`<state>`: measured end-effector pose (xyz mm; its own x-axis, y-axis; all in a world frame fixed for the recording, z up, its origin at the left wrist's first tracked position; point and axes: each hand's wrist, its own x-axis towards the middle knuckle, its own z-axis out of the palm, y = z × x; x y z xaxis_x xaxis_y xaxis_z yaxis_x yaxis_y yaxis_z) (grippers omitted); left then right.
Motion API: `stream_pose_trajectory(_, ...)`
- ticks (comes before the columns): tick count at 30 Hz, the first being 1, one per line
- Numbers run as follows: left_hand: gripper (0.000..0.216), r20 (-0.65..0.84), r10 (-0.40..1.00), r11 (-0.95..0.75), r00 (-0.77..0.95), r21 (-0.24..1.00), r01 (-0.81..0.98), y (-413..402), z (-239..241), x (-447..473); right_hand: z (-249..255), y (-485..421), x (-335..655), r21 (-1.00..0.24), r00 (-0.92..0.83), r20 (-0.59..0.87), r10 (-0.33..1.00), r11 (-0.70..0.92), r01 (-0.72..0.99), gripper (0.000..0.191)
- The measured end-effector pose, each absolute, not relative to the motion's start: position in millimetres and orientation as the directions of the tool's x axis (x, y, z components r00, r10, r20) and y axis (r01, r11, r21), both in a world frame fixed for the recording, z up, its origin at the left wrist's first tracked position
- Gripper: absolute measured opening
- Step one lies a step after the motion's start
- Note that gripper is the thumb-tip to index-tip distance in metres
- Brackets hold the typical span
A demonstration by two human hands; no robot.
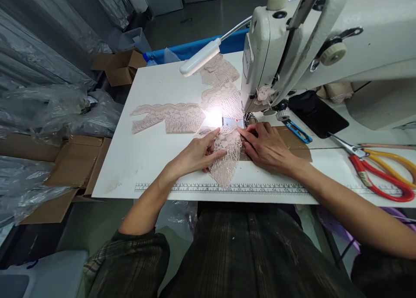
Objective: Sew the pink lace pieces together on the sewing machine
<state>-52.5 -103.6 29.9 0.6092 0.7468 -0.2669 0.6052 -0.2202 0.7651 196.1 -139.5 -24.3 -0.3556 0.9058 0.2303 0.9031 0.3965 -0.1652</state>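
A pale pink lace piece [228, 161] hangs toward me over the table edge side of the sewing machine's needle area. My left hand [198, 152] grips its left side, thumb on top and the other fingers partly hidden beneath. At its upper right edge, close to the presser foot [247, 119], the fingertips of my right hand [268, 145] are pressed together on the lace. Beyond the foot lies more lace [222, 96], and another lace strip [185, 118] stretches left across the table. The sewing machine [260, 59] stands over the right hand.
A lit lamp [200, 57] leans over the lace. Right of my right hand are a blue cutter [297, 131], a black phone [318, 113] and red-and-yellow scissors [380, 168]. A printed ruler [195, 188] runs along the white table's [120, 168] front. Cardboard boxes [74, 163] stand left.
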Motion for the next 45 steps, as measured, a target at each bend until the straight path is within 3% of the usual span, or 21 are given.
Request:
stream_pose_trajectory(5,0.079,-0.156,0.717,-0.346,0.679,0.767,0.541,-100.7,28.9,-53.8,-21.9,-143.5,196.0,-0.173,-0.359,0.267,0.894,0.411,0.895,0.053)
stream_pose_trajectory(11,0.047,-0.060,0.740,-0.448,0.670,0.698,0.558,-96.4,19.6,-54.2,-17.4,-145.2,194.1,-0.116,-0.378,0.213,0.901,0.408,0.906,0.050)
stream_pose_trajectory(17,0.063,-0.045,0.737,-0.484,0.674,0.661,0.574,-98.1,16.6,-53.6,-21.3,-145.4,195.3,-0.120,-0.383,0.231,0.894,0.417,0.901,0.053)
stream_pose_trajectory(21,0.051,-0.034,0.795,-0.452,0.605,0.633,0.628,-102.3,20.5,-52.4,-19.8,-146.3,193.9,-0.119,-0.374,0.227,0.899,0.406,0.906,0.050)
stream_pose_trajectory(25,0.044,0.086,0.853,-0.496,0.515,0.440,0.748,-103.2,20.7,-48.1,-17.7,-146.6,191.6,-0.120,-0.355,0.219,0.909,0.386,0.915,0.047)
stream_pose_trajectory(27,0.038,0.170,0.800,-0.597,0.576,0.324,0.734,-102.0,17.7,-43.6,-17.0,-146.5,191.0,-0.109,-0.358,0.211,0.909,0.386,0.916,0.046)
stream_pose_trajectory(31,0.041,0.164,0.509,-0.850,0.845,0.248,0.464,-100.0,6.4,-36.0,-15.8,-146.2,190.6,-0.082,-0.359,0.211,0.909,0.383,0.920,0.044)
stream_pose_trajectory(35,0.059,0.154,0.518,-0.854,0.842,0.160,0.496,-100.2,-4.5,-38.3,-16.6,-146.3,191.0,-0.085,-0.357,0.217,0.909,0.382,0.920,0.043)
stream_pose_trajectory(38,0.062,0.227,0.510,-0.860,0.830,0.112,0.497,-97.6,-8.2,-42.4,-19.7,-146.2,193.4,-0.132,-0.354,0.227,0.907,0.389,0.912,0.044)
stream_pose_trajectory(41,0.045,0.369,0.509,-0.852,0.778,0.086,0.517,-91.5,-5.2,-45.9,-22.6,-144.7,199.2,-0.255,-0.337,0.271,0.902,0.405,0.878,0.049)
stream_pose_trajectory(43,0.026,0.468,0.480,-0.869,0.742,0.136,0.477,-88.1,1.4,-48.8,-22.8,-142.7,204.9,-0.378,-0.312,0.301,0.901,0.413,0.828,0.049)
stream_pose_trajectory(45,0.012,0.511,0.415,-0.909,0.753,0.264,0.322,-88.0,10.7,-52.6,-21.7,-140.3,211.0,-0.496,-0.297,0.310,0.903,0.420,0.760,0.047)
